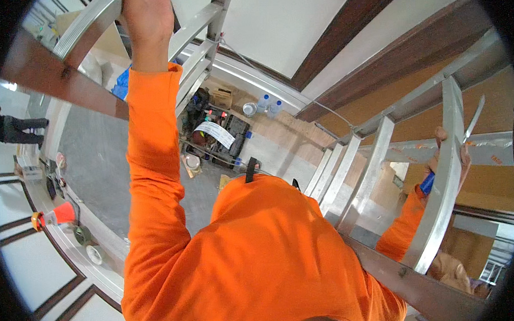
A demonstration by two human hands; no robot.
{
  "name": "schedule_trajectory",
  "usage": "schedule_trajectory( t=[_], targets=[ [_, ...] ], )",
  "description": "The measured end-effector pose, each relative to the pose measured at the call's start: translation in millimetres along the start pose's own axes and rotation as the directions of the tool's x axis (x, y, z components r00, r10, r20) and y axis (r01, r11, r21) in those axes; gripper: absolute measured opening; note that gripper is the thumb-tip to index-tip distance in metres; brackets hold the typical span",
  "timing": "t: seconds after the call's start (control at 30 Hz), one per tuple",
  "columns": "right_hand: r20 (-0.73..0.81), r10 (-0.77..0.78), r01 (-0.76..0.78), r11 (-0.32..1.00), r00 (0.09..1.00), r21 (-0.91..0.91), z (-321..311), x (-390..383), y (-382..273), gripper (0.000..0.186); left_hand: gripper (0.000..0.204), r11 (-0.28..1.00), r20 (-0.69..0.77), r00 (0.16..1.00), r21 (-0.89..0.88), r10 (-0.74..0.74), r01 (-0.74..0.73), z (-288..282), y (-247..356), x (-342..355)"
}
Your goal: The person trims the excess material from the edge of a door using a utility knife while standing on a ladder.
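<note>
My left hand [149,24] reaches up past the metal ladder rail [93,27] at the upper left. Its fingers are cut off by the picture's upper edge, so what they touch is hidden. My right arm passes behind a broad aluminium ladder step [442,210] on the right. Beyond that step my right hand [465,160] is closed, partly covered by the ladder. A long narrow pale blade [475,116] sticks up from it; any handle is hidden. Something blue [428,183] shows at my right cuff.
Ladder steps [349,176] rise on both sides of me. Far below, an open black tool case [218,133] lies near clear bottles [275,107] and a cardboard box [222,98]. An orange-red cone-shaped object [61,214] is at left, and another person [17,129] stands farther off.
</note>
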State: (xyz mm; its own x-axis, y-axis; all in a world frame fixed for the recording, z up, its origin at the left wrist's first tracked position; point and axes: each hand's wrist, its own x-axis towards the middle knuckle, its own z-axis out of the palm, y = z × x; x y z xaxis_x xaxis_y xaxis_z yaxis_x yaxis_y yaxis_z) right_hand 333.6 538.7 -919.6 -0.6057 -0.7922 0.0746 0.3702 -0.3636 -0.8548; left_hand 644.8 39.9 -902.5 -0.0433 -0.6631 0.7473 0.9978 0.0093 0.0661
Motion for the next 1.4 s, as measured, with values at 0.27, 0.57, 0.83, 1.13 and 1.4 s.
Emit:
schedule_trajectory(
  t=[0.27, 0.57, 0.83, 1.13, 1.4],
  targets=[
    [-0.127, -0.016, -0.028, 0.94, 0.992, -0.34, 18, 3, -22, 0.049, 0.033, 0.738, 0.068, 0.998, 0.674, -0.017, -0.033, 23, 24, -18],
    [-0.154, -0.066, -0.041, 0.796, 0.986, -0.604, -12, 19, -32, 0.051, 0.047, 0.599, 0.113, 0.992, 0.799, -0.056, -0.057, 48, 13, -48],
    [-0.114, 0.013, -0.077, 0.814, 0.993, -0.576, 25, 46, -24, 0.051, 0.054, 0.727, -0.035, 0.993, 0.679, -0.11, 0.104, 28, -14, -28],
    [-0.11, -0.052, -0.025, 0.801, 0.993, -0.598, 65, 37, -35, 0.048, 0.059, 0.683, -0.116, 0.973, 0.696, -0.197, 0.221, 16, 18, -36],
    [-0.217, -0.252, 0.12, 0.867, 0.943, -0.484, 59, -3, -13, 0.045, 0.068, 0.572, -0.062, 0.819, 0.685, -0.57, 0.451, 41, 9, -45]
  ],
)
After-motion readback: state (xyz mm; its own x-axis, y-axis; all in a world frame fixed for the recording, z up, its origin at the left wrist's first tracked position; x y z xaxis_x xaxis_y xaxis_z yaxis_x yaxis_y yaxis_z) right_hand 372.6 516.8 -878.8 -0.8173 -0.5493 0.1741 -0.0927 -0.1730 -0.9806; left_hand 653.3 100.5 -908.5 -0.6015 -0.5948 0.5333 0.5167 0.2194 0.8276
